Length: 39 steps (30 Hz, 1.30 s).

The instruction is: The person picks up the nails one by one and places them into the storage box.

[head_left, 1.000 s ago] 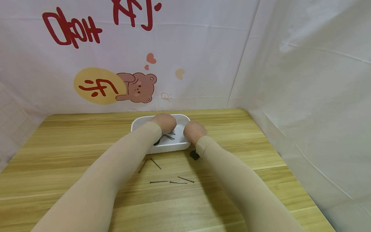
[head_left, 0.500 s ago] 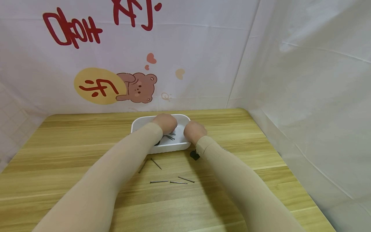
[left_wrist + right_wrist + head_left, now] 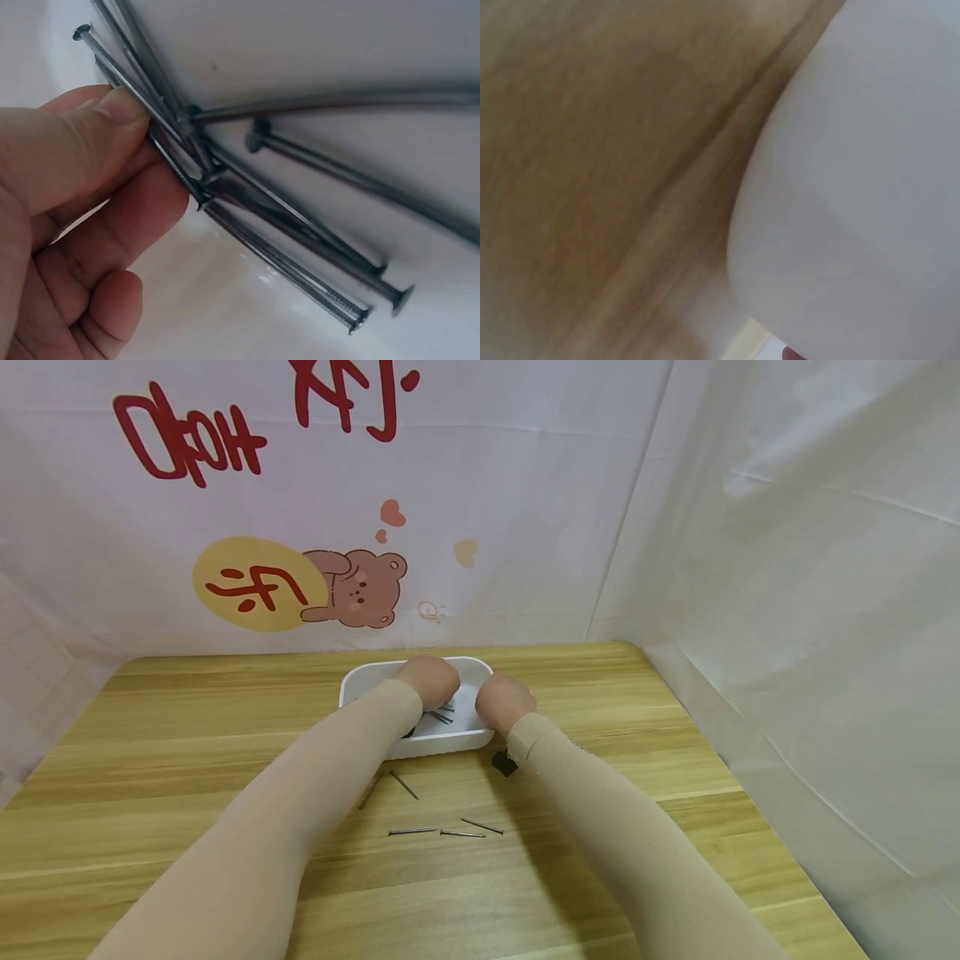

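A white tray [image 3: 442, 746] stands toward the back of the table with several nails [image 3: 441, 717] lying in it. Inside it, my left hand [image 3: 431, 683] bends down over the nails. The left wrist view shows thumb and fingers pinching a dark steel nail [image 3: 174, 166], while other nails [image 3: 360, 176] lie crossed in a pile beside them. At the tray's right end my right hand [image 3: 506, 700] holds the rim, its fingers mostly hidden. Only the tray's smooth outer wall [image 3: 847, 187] and a bit of fingertip show in the right wrist view.
In front of the tray several loose nails [image 3: 412, 832] lie on the wooden table [image 3: 420, 902]. A dark wrist camera [image 3: 504, 763] hangs below the right cuff. A white printed cloth [image 3: 525, 527] closes off the back.
Both hands stay where they were, apart from a very slight shift of the left hand within the tray. The nails on the table have not moved.
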### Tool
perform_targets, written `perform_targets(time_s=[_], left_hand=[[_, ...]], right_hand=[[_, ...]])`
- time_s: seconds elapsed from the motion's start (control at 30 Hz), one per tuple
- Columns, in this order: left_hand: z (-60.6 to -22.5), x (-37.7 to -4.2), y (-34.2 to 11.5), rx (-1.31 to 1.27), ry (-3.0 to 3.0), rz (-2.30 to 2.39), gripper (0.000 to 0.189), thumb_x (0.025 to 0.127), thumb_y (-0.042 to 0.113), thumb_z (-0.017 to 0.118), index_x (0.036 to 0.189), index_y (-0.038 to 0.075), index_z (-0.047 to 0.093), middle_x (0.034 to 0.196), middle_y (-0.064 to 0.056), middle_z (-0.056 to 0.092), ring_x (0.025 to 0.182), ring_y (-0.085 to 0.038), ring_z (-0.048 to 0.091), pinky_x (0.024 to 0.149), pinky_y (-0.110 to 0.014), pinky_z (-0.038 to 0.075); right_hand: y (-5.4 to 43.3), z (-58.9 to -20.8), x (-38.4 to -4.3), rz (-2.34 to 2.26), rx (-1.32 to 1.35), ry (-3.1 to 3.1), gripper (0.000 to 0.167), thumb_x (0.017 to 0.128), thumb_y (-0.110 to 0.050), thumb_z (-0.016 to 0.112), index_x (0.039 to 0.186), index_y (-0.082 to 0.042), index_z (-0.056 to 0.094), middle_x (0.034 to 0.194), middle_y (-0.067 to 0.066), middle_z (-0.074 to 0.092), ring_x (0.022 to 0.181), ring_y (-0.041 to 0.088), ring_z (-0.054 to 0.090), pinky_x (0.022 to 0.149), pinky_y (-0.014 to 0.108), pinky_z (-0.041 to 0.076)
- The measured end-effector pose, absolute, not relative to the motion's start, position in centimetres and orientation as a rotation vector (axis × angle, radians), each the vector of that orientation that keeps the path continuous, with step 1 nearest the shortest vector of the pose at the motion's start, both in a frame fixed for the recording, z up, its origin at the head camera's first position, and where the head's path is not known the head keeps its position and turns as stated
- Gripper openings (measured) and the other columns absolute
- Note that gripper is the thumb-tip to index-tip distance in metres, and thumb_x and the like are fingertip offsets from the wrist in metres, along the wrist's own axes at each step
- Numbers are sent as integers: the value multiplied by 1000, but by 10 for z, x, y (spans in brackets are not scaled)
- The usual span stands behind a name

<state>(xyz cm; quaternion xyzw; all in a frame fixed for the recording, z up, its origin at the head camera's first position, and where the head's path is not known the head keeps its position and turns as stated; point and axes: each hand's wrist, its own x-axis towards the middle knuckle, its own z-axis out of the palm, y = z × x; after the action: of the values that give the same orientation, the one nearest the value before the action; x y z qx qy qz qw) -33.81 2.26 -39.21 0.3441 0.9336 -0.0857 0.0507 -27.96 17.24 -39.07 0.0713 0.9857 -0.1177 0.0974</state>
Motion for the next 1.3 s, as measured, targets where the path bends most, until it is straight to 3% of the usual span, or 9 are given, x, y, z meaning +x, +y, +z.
perform_targets(time_s=[0.87, 1.3], left_hand=[[-391, -336, 24, 1053, 2849, -281, 20, 100, 13, 63, 80, 14, 68, 85, -3, 70, 76, -22, 58, 81, -43, 59], [-391, -338, 21, 1026, 2847, -218, 23, 98, 10, 62, 75, 15, 65, 81, -3, 67, 73, -22, 56, 77, -43, 57]], right_hand=[[171, -391, -278, -316, 199, 2931, 25, 105, -15, 47, 118, -2, 63, 111, 11, 71, 91, 26, 65, 80, 43, 61], [171, -391, -278, -300, 185, 2940, 25, 104, -14, 47, 117, -1, 64, 111, 12, 71, 91, 26, 65, 80, 44, 61]])
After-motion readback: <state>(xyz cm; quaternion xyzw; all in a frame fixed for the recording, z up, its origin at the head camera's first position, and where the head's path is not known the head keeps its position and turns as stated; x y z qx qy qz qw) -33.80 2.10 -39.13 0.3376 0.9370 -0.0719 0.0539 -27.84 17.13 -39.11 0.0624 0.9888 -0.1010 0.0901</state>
